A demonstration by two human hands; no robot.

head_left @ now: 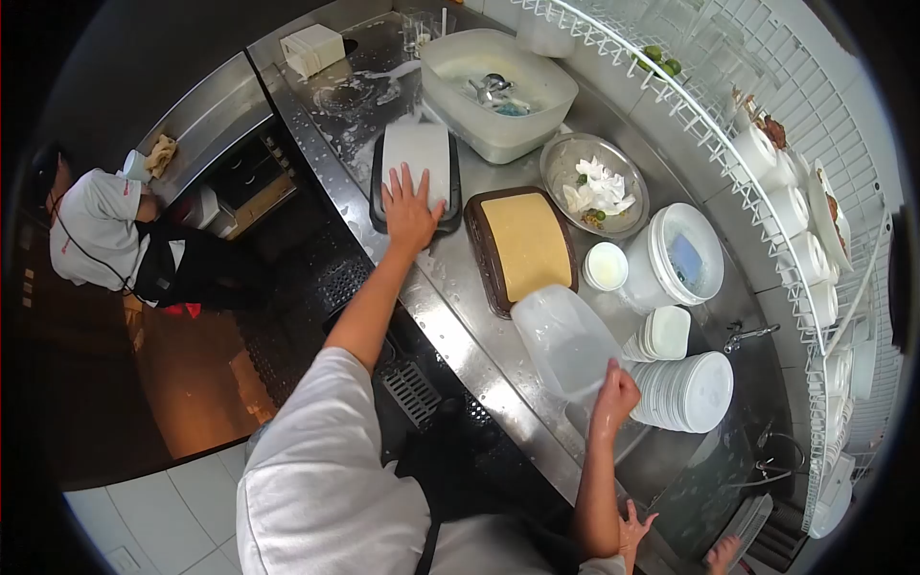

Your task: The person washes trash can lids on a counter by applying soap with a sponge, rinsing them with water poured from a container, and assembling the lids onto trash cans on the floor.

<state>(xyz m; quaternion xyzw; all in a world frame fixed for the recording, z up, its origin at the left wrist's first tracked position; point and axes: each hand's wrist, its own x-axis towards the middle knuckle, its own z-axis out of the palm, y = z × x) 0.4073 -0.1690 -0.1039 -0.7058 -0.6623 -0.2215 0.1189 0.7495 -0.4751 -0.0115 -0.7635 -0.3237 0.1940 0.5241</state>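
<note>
My left hand (412,206) lies with fingers spread on a white rectangular piece (419,153), perhaps an upturned container, which rests on a black tray (379,196). The far end of that white piece is blurred. My right hand (613,398) grips a translucent plastic container (565,340) by its near edge, tilted over the steel counter (470,331). Just beyond this container lies a brown tray (486,264) with a flat yellowish rectangle (525,244) on it. To its right, a stack of white round tubs (704,393) stands close to my right hand.
A large tub (436,72) holds soapy water and utensils. Beside it sit a steel bowl (556,168) with crumpled napkins and a white bucket (709,278). A wire rack (709,120) overhangs the right. Another person's hand (632,532) is near the sink (704,489); a co-worker (101,225) bends at left.
</note>
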